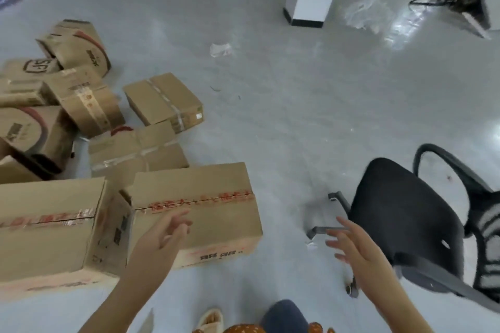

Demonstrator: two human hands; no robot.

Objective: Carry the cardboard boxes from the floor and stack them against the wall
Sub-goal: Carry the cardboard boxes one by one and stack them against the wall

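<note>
Sitting at about eight o'clock on the floor, the taped cardboard box (194, 211) looks stiff and probably weighty, best gripped at opposite bottom edges, while the left hand (165, 232) and right hand (354, 246) hover relaxed and empty, the office chair (405, 224) at four o'clock

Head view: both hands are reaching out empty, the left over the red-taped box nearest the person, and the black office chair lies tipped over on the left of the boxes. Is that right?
Not quite. The head view shows the black office chair tipped over on the right of the boxes, not the left. The rest holds: the left hand is over the red-taped box and the right hand is out, both empty.
</note>
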